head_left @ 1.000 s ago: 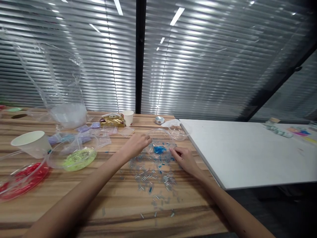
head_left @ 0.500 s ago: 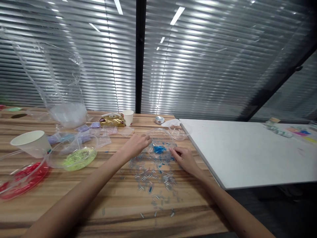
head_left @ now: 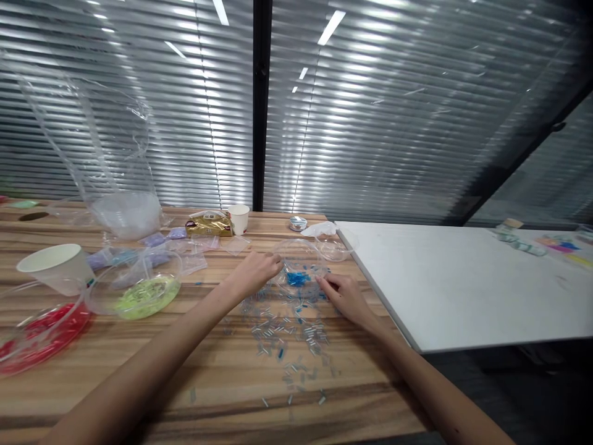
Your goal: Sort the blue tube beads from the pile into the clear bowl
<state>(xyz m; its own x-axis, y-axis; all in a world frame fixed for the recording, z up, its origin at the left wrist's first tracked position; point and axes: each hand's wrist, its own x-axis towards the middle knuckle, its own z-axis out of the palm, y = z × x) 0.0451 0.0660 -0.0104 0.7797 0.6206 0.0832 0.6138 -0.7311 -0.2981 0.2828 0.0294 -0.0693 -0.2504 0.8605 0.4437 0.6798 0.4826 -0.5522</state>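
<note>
A clear round bowl [head_left: 300, 247] stands at the middle of the wooden table, with small blue pieces [head_left: 296, 279] inside. At its left rim is my left hand [head_left: 263, 269], its fingers closed; what they hold, if anything, is hidden. My right hand [head_left: 341, 293] is at the lower right of the bowl, thumb and fingertips pinched together; anything between them is too small to name. Many small clear tubes [head_left: 315, 334] and a few blue ones [head_left: 280, 353] lie scattered on the wood in front of the bowl.
To the left are a bowl of yellow-green pieces [head_left: 148, 296], a bowl of red pieces [head_left: 50, 334] and a paper cup [head_left: 60, 266]. Behind stand a large plastic bag [head_left: 125, 213], a gold packet [head_left: 209, 224] and another cup [head_left: 239, 219]. A white table [head_left: 454, 284] adjoins on the right.
</note>
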